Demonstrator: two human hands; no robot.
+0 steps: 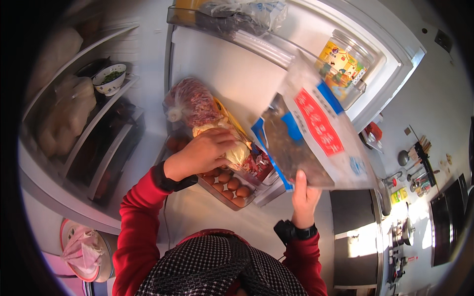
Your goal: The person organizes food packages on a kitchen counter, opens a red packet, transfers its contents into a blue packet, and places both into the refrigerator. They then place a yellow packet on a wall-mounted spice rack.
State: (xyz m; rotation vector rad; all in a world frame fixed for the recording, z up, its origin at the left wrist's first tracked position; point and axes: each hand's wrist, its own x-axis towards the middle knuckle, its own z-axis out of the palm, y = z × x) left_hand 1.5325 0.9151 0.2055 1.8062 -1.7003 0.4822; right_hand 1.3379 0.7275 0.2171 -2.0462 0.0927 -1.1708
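Observation:
My right hand (305, 196) grips the lower edge of a large printed plastic bag (322, 137) with dark contents, raised in front of the open refrigerator door. My left hand (203, 150) rests on a yellowish plastic bag (237, 153) in the lower door shelf; its fingers are bent and partly hidden, so I cannot tell if they grip it. Beside that bag lies a knotted clear bag of reddish food (196, 101), and a dark red printed package (259, 161) is at its other side. Brown eggs (233, 184) sit in a clear tray nearest me.
Left, the refrigerator shelves (107, 107) hold a bowl of chopped greens (110, 78) and bagged food. A lidded jar (342, 61) and grey plastic bags (248, 13) stand in the upper door shelf. A bin with a pink liner (83, 249) is at lower left; a kitchen counter (377, 222) runs along the right.

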